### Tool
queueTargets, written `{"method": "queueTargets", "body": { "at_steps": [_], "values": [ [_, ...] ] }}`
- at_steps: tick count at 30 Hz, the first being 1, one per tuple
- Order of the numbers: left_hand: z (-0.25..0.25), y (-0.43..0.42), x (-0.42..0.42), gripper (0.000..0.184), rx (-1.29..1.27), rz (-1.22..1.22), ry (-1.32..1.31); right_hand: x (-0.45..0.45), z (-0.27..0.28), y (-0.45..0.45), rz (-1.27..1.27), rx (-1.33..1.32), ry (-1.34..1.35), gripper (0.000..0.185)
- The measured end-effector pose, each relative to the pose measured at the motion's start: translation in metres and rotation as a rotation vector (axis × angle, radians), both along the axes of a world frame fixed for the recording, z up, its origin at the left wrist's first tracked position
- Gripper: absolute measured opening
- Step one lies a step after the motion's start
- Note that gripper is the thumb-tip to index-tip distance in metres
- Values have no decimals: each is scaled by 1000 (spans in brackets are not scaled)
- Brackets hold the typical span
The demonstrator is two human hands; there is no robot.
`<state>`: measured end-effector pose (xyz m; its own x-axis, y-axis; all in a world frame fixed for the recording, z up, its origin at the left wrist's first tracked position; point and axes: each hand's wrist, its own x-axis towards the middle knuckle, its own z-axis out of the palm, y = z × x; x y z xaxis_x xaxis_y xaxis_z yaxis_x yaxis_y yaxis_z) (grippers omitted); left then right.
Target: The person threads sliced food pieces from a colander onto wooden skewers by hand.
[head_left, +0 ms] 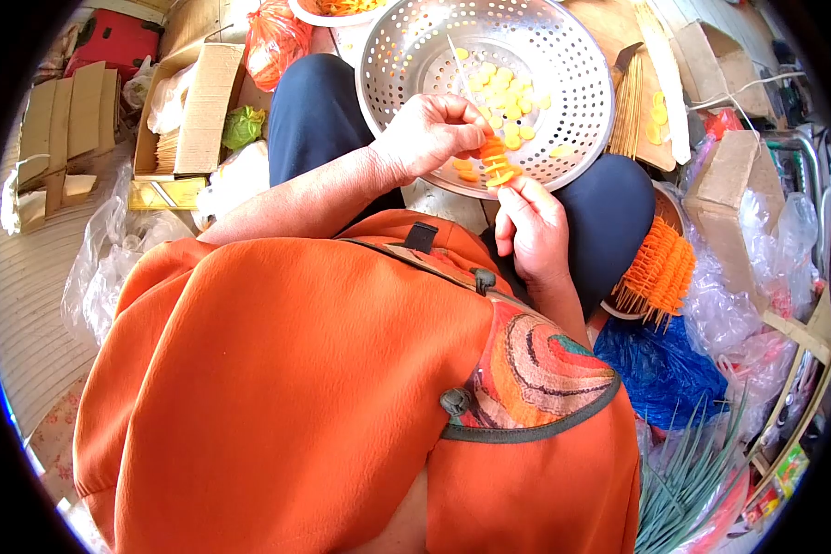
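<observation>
Over the near rim of a perforated metal colander (392, 120), a skewer of thin orange slices (499, 166), which look like carrot, is held between my two hands. My left hand (425, 140) pinches the upper part of the row, and a thin pale stick rises beyond its fingers. At the lower end, my right hand (534, 224) has thumb and fingers closed on the skewer by the last slices. Loose yellow-orange round slices (503, 92) lie in the bottom of the colander, several near its close wall.
Right of the colander, a board (660, 152) carries a knife (626, 57), bare sticks (626, 111) and a few slices. A bundle of filled orange skewers (657, 268) rests by my right knee. Cardboard boxes (208, 111) and plastic bags stand on both sides.
</observation>
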<state>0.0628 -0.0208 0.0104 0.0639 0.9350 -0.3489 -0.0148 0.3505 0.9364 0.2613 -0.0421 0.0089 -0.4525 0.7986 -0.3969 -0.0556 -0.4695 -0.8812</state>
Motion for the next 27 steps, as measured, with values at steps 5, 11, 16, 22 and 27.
{"method": "queueTargets", "body": {
  "at_steps": [5, 11, 16, 22, 27],
  "values": [
    [3, 13, -11, 12, 49, 64, -17, 0, 0, -1, -41, 7, 19, 16],
    [-11, 29, -30, 24, 105, -327, 627, -1, 1, -1, -90, -1, 55, 16],
    [-24, 31, -11, 30, 90, -752, 839, -1, -1, 0, -82, 0, 56, 16],
    [-32, 36, -4, 31, 152, -921, 948, 0, -2, 1, -69, -2, 45, 15],
    [-35, 43, -2, 29, -5, -929, 916, 0, -2, 1, -65, -11, 42, 15]
  ]
}}
